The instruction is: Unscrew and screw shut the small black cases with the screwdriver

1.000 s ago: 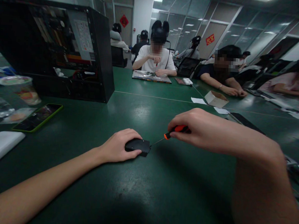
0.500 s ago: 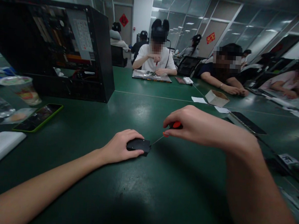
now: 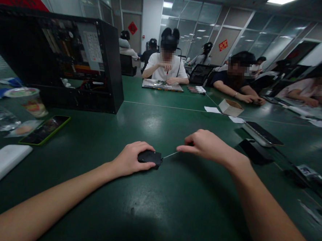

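Observation:
A small black box-like part (image 3: 150, 157) lies on the green table (image 3: 144, 214), and my left hand (image 3: 133, 157) grips it between thumb and fingers. My right hand (image 3: 199, 146) is closed around a screwdriver, whose handle is hidden behind the fingers. The thin metal shaft of the screwdriver (image 3: 170, 155) slants slightly down to the left, its tip at the right end of the black part. I cannot make out exactly what the tip touches there.
An opened computer case (image 3: 109, 70) stands at the back left. Near it are a lidded cup (image 3: 28, 101), a green-edged phone (image 3: 46, 130) and a white slab (image 3: 5, 162). To the right are a small open box (image 3: 231, 108) and a dark-topped device (image 3: 263, 134). Across the table sits a co-worker (image 3: 167, 64).
My right hand has lowered, so the screwdriver lies flatter and its red-and-black handle no longer shows. My left hand keeps its grip on the black part. The camera has tilted up slightly.

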`<action>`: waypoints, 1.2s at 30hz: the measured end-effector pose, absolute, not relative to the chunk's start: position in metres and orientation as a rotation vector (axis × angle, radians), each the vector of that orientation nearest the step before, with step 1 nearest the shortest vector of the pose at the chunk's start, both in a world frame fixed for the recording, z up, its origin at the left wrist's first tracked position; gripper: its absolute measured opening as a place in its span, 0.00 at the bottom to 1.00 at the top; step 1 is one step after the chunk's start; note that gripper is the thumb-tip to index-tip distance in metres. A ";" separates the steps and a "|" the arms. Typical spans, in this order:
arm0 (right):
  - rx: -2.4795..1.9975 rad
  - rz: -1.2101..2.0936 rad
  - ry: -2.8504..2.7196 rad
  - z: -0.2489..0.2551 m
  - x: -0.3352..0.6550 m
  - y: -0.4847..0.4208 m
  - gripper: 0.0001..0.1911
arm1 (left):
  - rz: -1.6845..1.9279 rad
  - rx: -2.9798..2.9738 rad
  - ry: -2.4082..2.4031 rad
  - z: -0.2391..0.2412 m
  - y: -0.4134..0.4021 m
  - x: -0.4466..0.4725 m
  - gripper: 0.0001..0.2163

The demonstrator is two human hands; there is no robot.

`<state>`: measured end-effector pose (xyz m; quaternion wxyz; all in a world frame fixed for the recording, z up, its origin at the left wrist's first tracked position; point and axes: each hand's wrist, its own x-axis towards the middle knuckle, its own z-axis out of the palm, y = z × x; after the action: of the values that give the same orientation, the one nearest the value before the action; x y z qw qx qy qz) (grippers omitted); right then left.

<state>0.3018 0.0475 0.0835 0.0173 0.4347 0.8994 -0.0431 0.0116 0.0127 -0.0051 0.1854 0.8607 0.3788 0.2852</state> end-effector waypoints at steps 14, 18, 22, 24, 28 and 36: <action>1.300 0.199 2.883 0.068 0.305 0.004 0.24 | 0.851 2.384 1.118 -0.003 0.010 0.014 0.15; 1.244 0.409 2.993 0.067 0.304 -0.004 0.21 | 0.827 2.361 1.139 -0.002 0.010 0.015 0.15; 1.206 0.367 3.054 0.062 0.308 0.003 0.21 | 0.824 2.365 1.144 -0.002 0.010 0.014 0.15; 1.304 0.230 2.991 0.061 0.308 0.008 0.22 | 0.831 2.372 1.146 -0.003 0.011 0.013 0.15; 1.476 -0.226 2.834 0.050 0.305 0.016 0.27 | 0.839 2.379 1.164 -0.003 0.012 0.013 0.16; 1.405 -0.433 2.861 0.022 0.285 0.018 0.29 | 0.832 2.321 1.193 -0.004 0.013 0.015 0.15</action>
<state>0.2852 0.0184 0.0217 -0.0377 0.4365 0.8888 -0.1344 0.0152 0.0127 -0.0042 0.1999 0.8302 0.4268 0.2978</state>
